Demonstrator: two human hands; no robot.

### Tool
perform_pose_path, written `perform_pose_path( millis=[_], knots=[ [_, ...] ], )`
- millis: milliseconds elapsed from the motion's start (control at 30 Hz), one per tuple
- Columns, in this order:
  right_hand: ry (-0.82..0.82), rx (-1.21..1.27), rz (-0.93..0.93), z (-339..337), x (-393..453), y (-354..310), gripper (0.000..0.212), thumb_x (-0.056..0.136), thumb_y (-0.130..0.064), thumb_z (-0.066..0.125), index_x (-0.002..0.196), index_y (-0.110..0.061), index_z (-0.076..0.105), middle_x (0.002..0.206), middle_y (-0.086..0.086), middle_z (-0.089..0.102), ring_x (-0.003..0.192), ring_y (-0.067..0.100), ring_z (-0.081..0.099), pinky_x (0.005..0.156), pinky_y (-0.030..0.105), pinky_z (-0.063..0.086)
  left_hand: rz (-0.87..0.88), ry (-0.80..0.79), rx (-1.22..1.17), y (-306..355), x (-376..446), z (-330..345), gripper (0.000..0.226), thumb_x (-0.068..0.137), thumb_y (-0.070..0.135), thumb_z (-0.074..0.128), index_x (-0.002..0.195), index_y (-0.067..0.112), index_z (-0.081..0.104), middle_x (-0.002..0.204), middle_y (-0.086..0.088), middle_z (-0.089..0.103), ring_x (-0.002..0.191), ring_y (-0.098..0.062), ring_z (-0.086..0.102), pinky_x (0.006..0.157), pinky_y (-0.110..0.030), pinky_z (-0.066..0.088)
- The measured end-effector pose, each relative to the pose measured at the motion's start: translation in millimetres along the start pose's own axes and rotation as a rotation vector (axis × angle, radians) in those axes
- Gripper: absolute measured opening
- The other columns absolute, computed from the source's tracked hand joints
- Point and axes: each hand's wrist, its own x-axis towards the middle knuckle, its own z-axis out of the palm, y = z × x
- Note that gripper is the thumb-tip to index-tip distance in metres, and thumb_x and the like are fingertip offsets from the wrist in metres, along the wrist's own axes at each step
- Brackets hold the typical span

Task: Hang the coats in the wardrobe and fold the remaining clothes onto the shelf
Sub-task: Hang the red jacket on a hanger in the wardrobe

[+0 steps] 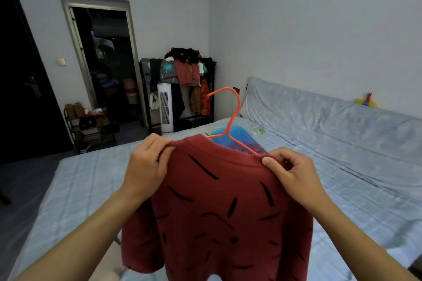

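Dim pale-walled room (296,18), blue-sheeted bed (342,178), dark doorway (105,64), black door (22,86).

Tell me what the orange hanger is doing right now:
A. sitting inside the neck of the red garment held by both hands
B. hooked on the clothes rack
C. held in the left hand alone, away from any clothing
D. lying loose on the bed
A: the orange hanger rises out of the neck of the red garment, whose shoulders the left hand and right hand pinch above the bed.

Bed (342,189) surface open either side of held garment (217,207); clothes rack (182,80), tower fan (166,107) block far end.
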Motion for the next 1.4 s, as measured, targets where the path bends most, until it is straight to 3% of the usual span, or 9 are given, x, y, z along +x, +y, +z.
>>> perform_pose_path(
  millis=[167,300,533,633,767,900,1033,1300,1400],
  knots=[
    [-0.149,0.02,0.076,-24,0,1,0.013,0.091,-0.014,0.068,0.098,-0.024,0.073,0.087,-0.015,0.072,0.079,0.001,0.065,0.075,0.013,0.047,0.001,0.053,0.023,-11,2,-7,0.015,0.095,0.012,0.057,0.098,0.002,0.067,0.09,-0.007,0.064,0.081,-0.018,0.06,0.079,-0.023,0.047],
    [-0.251,-0.096,0.082,-27,-8,6,0.019,0.092,-0.004,0.065,0.101,-0.018,0.074,0.092,-0.011,0.075,0.087,0.004,0.068,0.08,0.019,0.05,-0.015,0.068,0.043,-17,0,-7,0.015,0.094,0.011,0.058,0.098,0.001,0.068,0.089,-0.007,0.064,0.081,-0.018,0.059,0.082,-0.016,0.041],
    [-0.026,-0.191,0.02,-11,-15,6,0.027,0.083,-0.001,0.075,0.086,-0.028,0.076,0.083,-0.015,0.072,0.078,0.003,0.067,0.072,0.021,0.051,0.041,-0.001,0.021,-19,-8,-12,0.017,0.095,0.013,0.058,0.099,0.001,0.07,0.089,-0.005,0.062,0.079,-0.017,0.059,0.077,-0.025,0.048],
    [-0.001,-0.255,-0.094,-8,-14,-5,0.022,0.079,-0.002,0.079,0.084,-0.024,0.077,0.078,-0.016,0.07,0.074,0.006,0.066,0.07,0.026,0.05,0.041,-0.034,0.005,-19,-11,-17,0.02,0.096,0.014,0.056,0.1,0.0,0.07,0.088,-0.004,0.061,0.077,-0.02,0.059,0.074,-0.033,0.05],
    [0.009,-0.273,-0.167,-2,-7,-27,0.018,0.079,-0.005,0.08,0.082,-0.022,0.076,0.076,-0.016,0.067,0.073,0.003,0.063,0.069,0.021,0.048,0.027,-0.036,-0.022,-15,-15,-23,0.02,0.096,0.012,0.057,0.102,-0.001,0.071,0.09,-0.004,0.063,0.079,-0.021,0.06,0.074,-0.039,0.052],
    [-0.021,-0.27,-0.273,19,-2,-50,0.005,0.079,-0.016,0.075,0.08,-0.02,0.073,0.075,-0.014,0.065,0.072,0.002,0.06,0.069,0.014,0.044,0.029,-0.032,-0.038,-4,-18,-25,0.019,0.095,0.011,0.057,0.1,0.0,0.071,0.089,-0.004,0.063,0.08,-0.018,0.058,0.076,-0.034,0.05],
    [0.006,-0.217,-0.228,30,7,-59,0.017,0.078,-0.005,0.08,0.077,-0.02,0.072,0.074,-0.01,0.067,0.069,0.008,0.061,0.066,0.019,0.045,-0.001,-0.044,-0.029,-11,-21,-34,0.019,0.095,0.013,0.058,0.1,0.0,0.071,0.09,-0.005,0.063,0.081,-0.02,0.06,0.077,-0.035,0.051],
    [0.106,-0.152,-0.149,35,8,-61,0.018,0.082,-0.009,0.076,0.076,-0.024,0.07,0.077,-0.01,0.068,0.072,0.011,0.064,0.067,0.02,0.048,-0.043,-0.088,0.016,-54,-28,-60,0.02,0.095,0.017,0.054,0.101,0.004,0.068,0.092,-0.001,0.06,0.082,-0.014,0.057,0.081,-0.019,0.044],
    [0.108,-0.155,-0.106,37,6,-60,0.022,0.083,-0.009,0.076,0.075,-0.028,0.069,0.08,-0.011,0.069,0.07,0.011,0.064,0.064,0.02,0.047,-0.037,-0.104,0.021,-60,-27,-62,0.021,0.096,0.018,0.052,0.099,0.004,0.068,0.09,-0.001,0.059,0.081,-0.015,0.056,0.08,-0.021,0.043]
  ],
)
